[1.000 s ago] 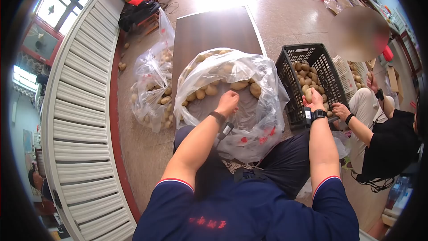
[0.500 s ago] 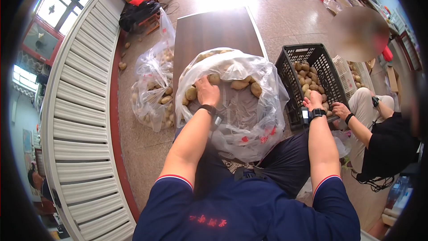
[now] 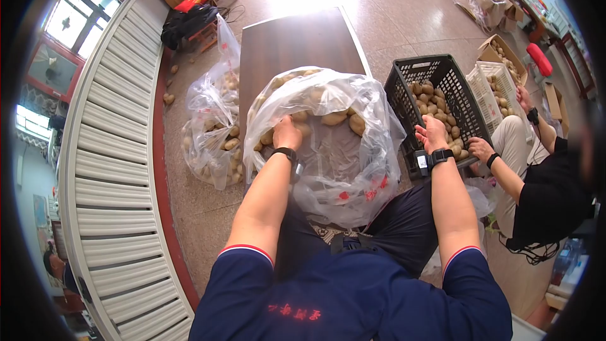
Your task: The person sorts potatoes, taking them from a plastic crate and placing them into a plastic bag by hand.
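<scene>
A clear plastic bag (image 3: 372,164) with its mouth spread wide stands in front of me, potatoes (image 3: 332,118) lying around its inner edge. My left hand (image 3: 287,134) is inside the mouth on the left, beside potatoes, with curled fingers; whatever they may hold is hidden. Over the near left part of a black plastic crate (image 3: 404,69) is my right hand (image 3: 433,134), its fingers apart and loosely bent, nothing visible in it. Brown potatoes (image 3: 435,102) fill the bottom of that crate, close to my right fingers.
Another clear bag of potatoes (image 3: 214,132) stands left of the brown board (image 3: 297,38). A person (image 3: 543,196) sits at right, one hand (image 3: 481,149) by the black crate and the other near a white crate (image 3: 483,98). A white radiator (image 3: 117,164) runs along the left.
My left hand has drawn slightly nearer and its fingers have curled. My right hand has shifted slightly up from the potatoes. The other person has leaned back, showing the white crate and cardboard box.
</scene>
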`<act>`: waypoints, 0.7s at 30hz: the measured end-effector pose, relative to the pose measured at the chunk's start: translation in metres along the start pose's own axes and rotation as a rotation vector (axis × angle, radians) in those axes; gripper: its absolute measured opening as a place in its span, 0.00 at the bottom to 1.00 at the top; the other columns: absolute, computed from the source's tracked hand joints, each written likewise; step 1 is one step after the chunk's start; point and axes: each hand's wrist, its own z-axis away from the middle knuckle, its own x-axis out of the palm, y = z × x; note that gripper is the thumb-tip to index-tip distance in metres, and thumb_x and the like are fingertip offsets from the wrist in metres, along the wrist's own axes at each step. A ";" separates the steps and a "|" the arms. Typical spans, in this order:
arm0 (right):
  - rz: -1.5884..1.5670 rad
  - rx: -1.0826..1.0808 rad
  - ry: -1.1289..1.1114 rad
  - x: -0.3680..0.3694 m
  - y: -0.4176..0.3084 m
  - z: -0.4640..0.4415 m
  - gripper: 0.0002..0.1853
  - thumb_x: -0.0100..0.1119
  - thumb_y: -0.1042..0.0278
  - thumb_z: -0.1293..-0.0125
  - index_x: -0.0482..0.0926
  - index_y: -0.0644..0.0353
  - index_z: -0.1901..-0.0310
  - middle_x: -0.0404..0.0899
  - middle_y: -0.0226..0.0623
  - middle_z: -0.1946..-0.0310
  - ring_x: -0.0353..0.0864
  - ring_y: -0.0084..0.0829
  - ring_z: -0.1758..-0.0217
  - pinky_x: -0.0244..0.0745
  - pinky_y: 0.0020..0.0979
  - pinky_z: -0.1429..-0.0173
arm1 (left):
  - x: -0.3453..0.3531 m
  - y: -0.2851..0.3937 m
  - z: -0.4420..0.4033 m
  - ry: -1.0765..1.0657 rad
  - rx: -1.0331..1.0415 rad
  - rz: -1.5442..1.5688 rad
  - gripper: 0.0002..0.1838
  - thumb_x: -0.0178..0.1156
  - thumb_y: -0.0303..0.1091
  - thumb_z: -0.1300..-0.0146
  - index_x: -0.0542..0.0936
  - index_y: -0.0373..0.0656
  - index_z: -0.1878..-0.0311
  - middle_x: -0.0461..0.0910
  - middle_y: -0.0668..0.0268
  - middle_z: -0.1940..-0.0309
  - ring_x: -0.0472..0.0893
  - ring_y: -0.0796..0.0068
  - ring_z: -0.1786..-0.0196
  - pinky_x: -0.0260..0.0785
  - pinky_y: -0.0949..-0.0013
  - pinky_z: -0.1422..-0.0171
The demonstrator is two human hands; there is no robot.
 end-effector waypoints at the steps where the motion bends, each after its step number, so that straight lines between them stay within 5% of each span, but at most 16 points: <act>1: 0.010 -0.010 -0.006 0.001 0.000 0.000 0.16 0.61 0.60 0.35 0.74 0.56 0.49 0.71 0.32 0.53 0.80 0.32 0.61 0.75 0.33 0.65 | 0.002 0.003 0.002 0.027 -0.016 0.003 0.20 0.56 0.30 0.39 0.76 0.43 0.42 0.75 0.45 0.43 0.75 0.45 0.38 0.69 0.52 0.35; 6: 0.018 -0.008 -0.002 0.007 0.000 0.005 0.15 0.60 0.61 0.35 0.74 0.55 0.49 0.70 0.32 0.53 0.81 0.32 0.62 0.75 0.33 0.65 | 0.018 -0.008 0.002 0.028 0.051 -0.020 0.20 0.56 0.30 0.38 0.76 0.43 0.42 0.72 0.43 0.42 0.75 0.44 0.39 0.69 0.54 0.35; 11: 0.040 0.005 -0.061 0.012 0.001 0.008 0.14 0.59 0.59 0.34 0.74 0.52 0.50 0.71 0.29 0.54 0.81 0.32 0.61 0.75 0.33 0.64 | 0.019 -0.001 0.010 -0.199 -0.039 0.021 0.19 0.57 0.33 0.38 0.76 0.43 0.43 0.71 0.45 0.40 0.76 0.46 0.40 0.68 0.55 0.35; 13: 0.082 -0.023 -0.063 0.017 0.004 0.010 0.15 0.59 0.58 0.34 0.74 0.52 0.48 0.74 0.29 0.56 0.81 0.31 0.61 0.75 0.33 0.64 | 0.020 0.004 0.009 -0.157 -0.009 0.015 0.20 0.57 0.34 0.38 0.76 0.40 0.43 0.76 0.45 0.45 0.77 0.45 0.41 0.69 0.55 0.36; 15: 0.116 -0.087 -0.045 0.024 0.006 0.014 0.21 0.58 0.60 0.33 0.72 0.61 0.42 0.78 0.36 0.55 0.81 0.31 0.65 0.75 0.33 0.66 | 0.018 0.011 0.005 -0.144 -0.048 0.155 0.21 0.57 0.35 0.39 0.75 0.38 0.43 0.80 0.45 0.51 0.80 0.44 0.47 0.73 0.55 0.40; 16: 0.153 -0.122 -0.035 0.027 0.006 0.018 0.25 0.59 0.61 0.33 0.69 0.63 0.39 0.79 0.36 0.54 0.81 0.29 0.65 0.75 0.29 0.68 | 0.018 0.014 0.006 -0.163 -0.054 0.263 0.22 0.58 0.38 0.39 0.75 0.38 0.44 0.83 0.48 0.56 0.85 0.51 0.58 0.80 0.57 0.55; 17: 0.164 -0.124 -0.039 0.027 0.006 0.025 0.25 0.59 0.61 0.33 0.69 0.63 0.39 0.79 0.36 0.54 0.81 0.29 0.65 0.75 0.29 0.68 | 0.020 0.017 0.010 -0.162 -0.062 0.272 0.22 0.58 0.38 0.39 0.75 0.38 0.44 0.83 0.48 0.56 0.85 0.51 0.58 0.80 0.57 0.55; 19: 0.238 -0.330 -0.092 0.039 0.005 0.039 0.25 0.61 0.63 0.34 0.69 0.64 0.39 0.79 0.36 0.54 0.81 0.26 0.65 0.73 0.24 0.69 | 0.008 0.030 0.027 -0.328 -0.215 0.720 0.23 0.57 0.41 0.38 0.73 0.39 0.43 0.80 0.59 0.65 0.83 0.68 0.72 0.78 0.65 0.73; 21: 0.294 -0.590 -0.123 0.049 0.015 0.044 0.20 0.61 0.69 0.34 0.73 0.64 0.42 0.80 0.35 0.55 0.79 0.22 0.68 0.75 0.24 0.67 | -0.002 0.038 0.039 -0.472 -0.258 0.901 0.22 0.53 0.44 0.34 0.72 0.39 0.43 0.79 0.59 0.63 0.83 0.66 0.73 0.80 0.64 0.72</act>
